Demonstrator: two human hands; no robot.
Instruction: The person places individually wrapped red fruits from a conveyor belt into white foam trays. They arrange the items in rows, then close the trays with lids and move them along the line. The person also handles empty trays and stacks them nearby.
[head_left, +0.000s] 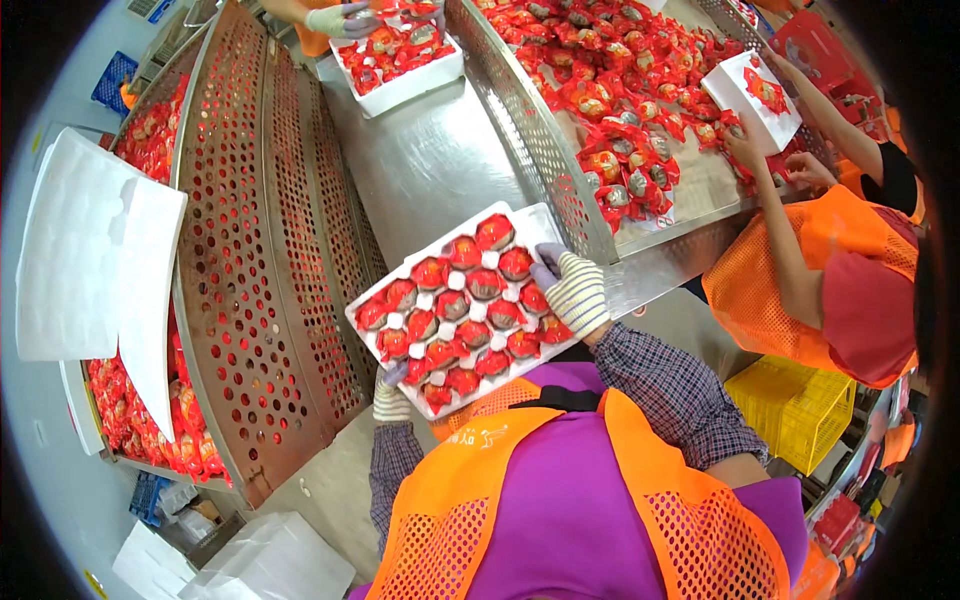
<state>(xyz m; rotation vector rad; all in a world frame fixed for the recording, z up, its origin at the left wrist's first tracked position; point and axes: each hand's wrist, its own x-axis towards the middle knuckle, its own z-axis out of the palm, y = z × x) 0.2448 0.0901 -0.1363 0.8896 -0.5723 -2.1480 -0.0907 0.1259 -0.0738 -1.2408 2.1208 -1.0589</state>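
Head view shows both gloved hands gripping a white foam tray (535, 222): left hand (390, 397) clasps its near corner, right hand (573, 290) curls over its right edge.

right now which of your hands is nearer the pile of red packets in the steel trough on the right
Right. The right hand rests on the white tray's far edge, just below the pile of red packets. The left hand grips the tray's near corner, farther away.

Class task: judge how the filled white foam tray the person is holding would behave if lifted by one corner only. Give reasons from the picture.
The white foam tray looks light yet thin, so it would probably flex or crack. The red-wrapped pieces fill nearly every pocket, so the load likely sags away from the lifted corner. The left hand and right hand grip opposite edges, hinting it needs two-sided support.
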